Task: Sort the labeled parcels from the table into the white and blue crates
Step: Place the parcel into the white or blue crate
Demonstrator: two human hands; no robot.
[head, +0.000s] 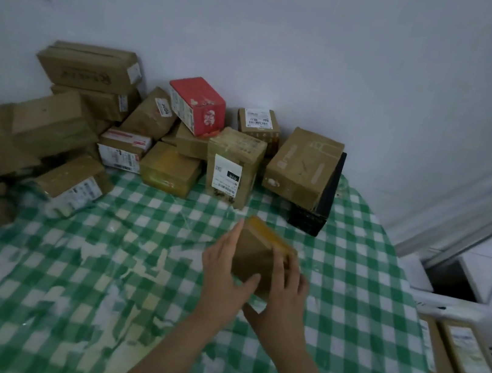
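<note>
Both my hands hold a small brown cardboard parcel (255,253) with yellow tape along its far edge, just above the green-checked tablecloth (81,273). My left hand (227,273) lies against its left side with the thumb curled onto its top. My right hand (285,291) grips its right side, fingers wrapped over the upper face. No label shows on the held parcel. A heap of labeled parcels (137,135) fills the back of the table. The white crate (456,308) stands at the right, holding flat brown parcels (468,357).
In the heap are a red box (198,104), an upright parcel with a white label (233,167) and a large brown box (303,166) leaning on a black crate (317,210). A white wall stands behind. The tiled floor shows at the right.
</note>
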